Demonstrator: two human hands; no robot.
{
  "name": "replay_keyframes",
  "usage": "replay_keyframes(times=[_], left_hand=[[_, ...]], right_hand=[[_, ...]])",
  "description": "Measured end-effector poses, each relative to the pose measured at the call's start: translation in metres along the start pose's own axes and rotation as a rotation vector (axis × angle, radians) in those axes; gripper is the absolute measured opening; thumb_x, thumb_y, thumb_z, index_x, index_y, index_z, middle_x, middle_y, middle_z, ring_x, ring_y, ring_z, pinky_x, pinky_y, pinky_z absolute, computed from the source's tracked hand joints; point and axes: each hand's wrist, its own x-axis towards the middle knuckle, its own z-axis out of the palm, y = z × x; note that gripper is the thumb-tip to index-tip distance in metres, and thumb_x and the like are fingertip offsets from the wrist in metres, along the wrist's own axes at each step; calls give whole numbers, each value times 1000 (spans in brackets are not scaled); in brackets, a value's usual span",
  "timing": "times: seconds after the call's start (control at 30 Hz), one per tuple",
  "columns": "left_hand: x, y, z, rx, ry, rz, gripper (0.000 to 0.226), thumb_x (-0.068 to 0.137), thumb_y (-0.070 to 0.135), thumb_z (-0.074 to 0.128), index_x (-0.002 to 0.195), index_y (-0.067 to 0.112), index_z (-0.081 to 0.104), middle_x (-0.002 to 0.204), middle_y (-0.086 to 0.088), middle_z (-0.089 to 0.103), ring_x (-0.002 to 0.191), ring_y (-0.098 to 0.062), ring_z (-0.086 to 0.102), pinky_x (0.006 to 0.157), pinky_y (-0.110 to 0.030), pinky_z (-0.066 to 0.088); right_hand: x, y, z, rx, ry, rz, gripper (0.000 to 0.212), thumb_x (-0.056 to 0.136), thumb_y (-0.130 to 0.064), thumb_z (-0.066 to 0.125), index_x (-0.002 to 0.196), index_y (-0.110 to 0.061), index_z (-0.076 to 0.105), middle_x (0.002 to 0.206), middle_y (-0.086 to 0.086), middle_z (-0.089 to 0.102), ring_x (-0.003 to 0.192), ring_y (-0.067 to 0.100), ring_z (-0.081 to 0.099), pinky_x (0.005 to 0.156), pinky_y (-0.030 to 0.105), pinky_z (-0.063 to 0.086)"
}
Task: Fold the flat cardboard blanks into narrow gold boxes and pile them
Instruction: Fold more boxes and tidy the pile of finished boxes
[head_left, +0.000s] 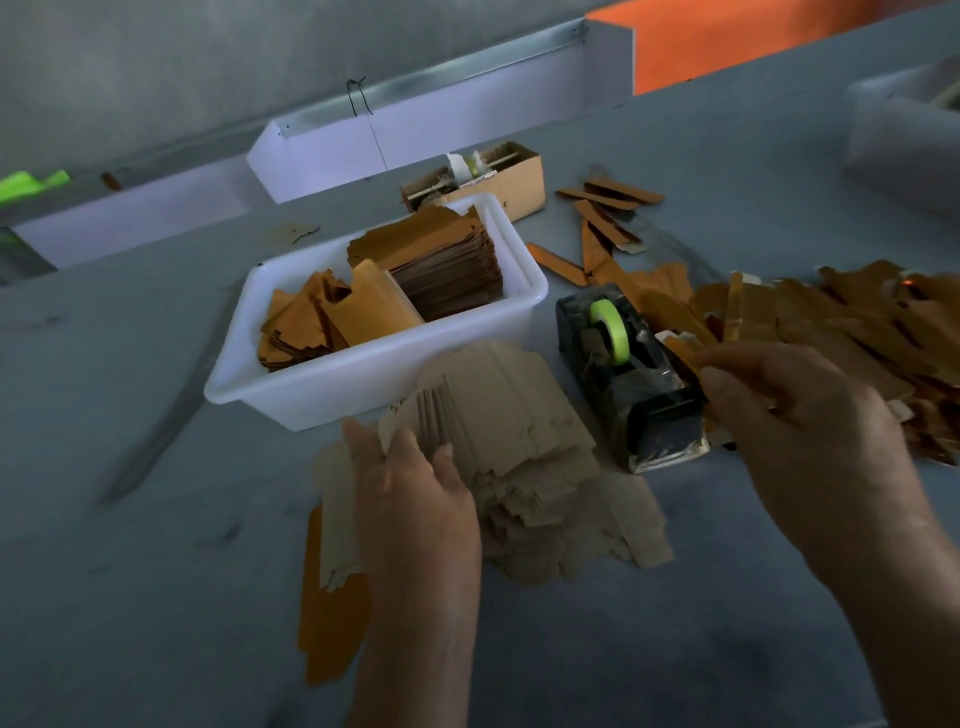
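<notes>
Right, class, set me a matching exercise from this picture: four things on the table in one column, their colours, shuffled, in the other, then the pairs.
Things:
1. tape roll
2. tub
3. stack of flat blanks under the left hand
4. pile of folded boxes

Colours:
A. white
B. gold
C. lime green
D. pale beige

Pairs: 1-C, 2-A, 3-D, 4-B

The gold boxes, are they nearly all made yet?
Not nearly. A big pile of gold boxes already lies on the right. The left hand is picking at the stack of flat blanks, and the right hand seems to hold a gold piece by the tape dispenser. That stack and the white tub of blanks are still left.
</notes>
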Motion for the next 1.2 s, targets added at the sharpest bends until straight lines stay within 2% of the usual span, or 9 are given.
replay_keyframes(times=[0.1,0.17,0.27,0.57,0.73,0.9,1.03,1.1,1.2], left_hand=[[5,1,-6,-17,-61,-38,26,97,22,50,85,2,61,158,-18,16,133,-31,41,100,-30,39],[6,3,-7,11,-42,-20,26,97,18,50,75,5,55,155,-18,26,125,-26,49,87,-19,39],[8,6,-5,106,41,11,17,96,20,48,91,9,61,117,-3,58,88,-13,51,68,-17,30],[0,8,-9,62,77,-21,14,99,21,43,105,12,51,65,7,43,51,-1,34,43,-15,20],[1,7,-15,176,111,-40,18,98,19,42,109,11,55,60,8,33,49,-3,25,43,-17,15],[2,6,-17,26,166,-2,23,93,15,53,111,19,66,94,-1,67,85,-19,59,65,-26,37],[1,4,-15,-93,161,38,17,92,15,59,104,14,70,100,-2,66,92,-18,59,76,-31,46],[-1,8,-18,-102,185,70,15,92,13,58,101,12,70,96,-3,64,90,-20,58,75,-33,48],[-12,24,-24,-160,262,174,9,89,16,61,98,14,63,87,3,61,79,-10,49,60,-14,33]], right_hand=[[-2,-1,4,2,-9,6,14,90,-22,58,100,-25,68,95,-7,60,72,-4,49,58,12,30],[-4,-1,4,3,2,17,14,90,-22,58,99,-24,68,94,-6,60,67,-3,47,56,14,29],[-5,1,2,19,20,31,13,89,-21,58,97,-24,68,93,-5,60,68,-2,47,57,15,30],[-6,7,-3,55,19,50,11,89,-22,57,91,-31,63,86,-4,61,65,0,47,55,18,31],[-8,8,-4,67,17,65,11,89,-22,57,89,-32,60,85,-8,59,69,-1,49,56,16,33],[-10,6,-6,55,13,82,10,89,-21,58,89,-30,61,84,-6,59,65,-2,47,54,16,31],[-13,1,-10,84,-13,100,11,88,-21,58,88,-31,64,80,-10,61,62,2,51,52,15,34],[-16,-2,-10,170,-38,137,11,87,-21,59,86,-29,66,77,-8,65,68,10,60,56,23,48],[-24,-12,-6,478,-196,244,12,85,-20,58,90,-22,70,82,-2,72,78,12,69,70,26,59]])
